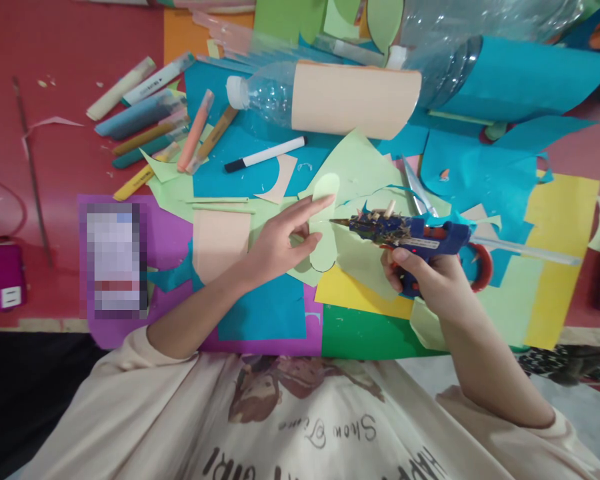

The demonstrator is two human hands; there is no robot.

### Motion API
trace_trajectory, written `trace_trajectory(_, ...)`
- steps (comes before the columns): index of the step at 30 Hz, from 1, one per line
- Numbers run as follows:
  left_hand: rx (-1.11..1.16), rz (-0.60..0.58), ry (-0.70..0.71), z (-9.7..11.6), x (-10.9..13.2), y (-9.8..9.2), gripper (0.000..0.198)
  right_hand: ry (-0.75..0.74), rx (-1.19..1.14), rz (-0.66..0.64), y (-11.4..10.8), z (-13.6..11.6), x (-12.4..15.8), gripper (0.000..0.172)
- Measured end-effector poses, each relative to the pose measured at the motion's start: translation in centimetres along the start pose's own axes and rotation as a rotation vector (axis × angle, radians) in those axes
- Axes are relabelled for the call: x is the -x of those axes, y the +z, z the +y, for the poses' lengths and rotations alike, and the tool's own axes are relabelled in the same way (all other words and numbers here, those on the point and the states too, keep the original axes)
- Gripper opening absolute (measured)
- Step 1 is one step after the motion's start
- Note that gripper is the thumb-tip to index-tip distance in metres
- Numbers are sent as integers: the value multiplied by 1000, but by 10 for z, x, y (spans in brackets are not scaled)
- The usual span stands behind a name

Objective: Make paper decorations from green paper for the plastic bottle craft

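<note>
My right hand (433,277) is wrapped round a blue hot glue gun (413,233), whose body is crusted with debris and whose clear glue stick juts out to the right. The gun's metal nozzle points left, its tip at a light green rounded paper strip (324,250). My left hand (285,233) rests on that strip, index finger and thumb spread apart on its surface. Beneath lies a larger light green paper sheet (363,260). Scissors (481,267) with red handles lie partly hidden behind the gun and my right hand.
A plastic bottle (270,93) wrapped in peach paper lies at the back, beside one wrapped in blue paper (535,73). Several markers (145,113) cluster at left, near a phone (115,267). A black-and-white marker (267,155) lies mid-table. Coloured paper sheets and scraps overlap.
</note>
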State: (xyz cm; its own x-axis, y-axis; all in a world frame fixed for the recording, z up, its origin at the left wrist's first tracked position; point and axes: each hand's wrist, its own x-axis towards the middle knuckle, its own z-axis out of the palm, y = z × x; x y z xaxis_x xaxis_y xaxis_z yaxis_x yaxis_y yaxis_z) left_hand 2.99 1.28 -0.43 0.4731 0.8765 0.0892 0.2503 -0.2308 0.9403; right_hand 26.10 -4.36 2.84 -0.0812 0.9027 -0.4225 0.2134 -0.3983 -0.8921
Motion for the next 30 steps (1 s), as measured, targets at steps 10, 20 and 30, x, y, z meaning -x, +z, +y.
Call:
trace_trajectory(10, 13, 3, -33, 3, 0, -1, 43, 44, -64, 88, -7, -2, 4, 29)
trace_trajectory(20, 9, 23, 4, 0, 0, -1, 44, 118, -239, 846, -72, -7, -2, 15)
trace_trajectory(30, 32, 9, -2, -1, 0, 0, 45, 299, 459, 1095, -143, 29, -1, 37)
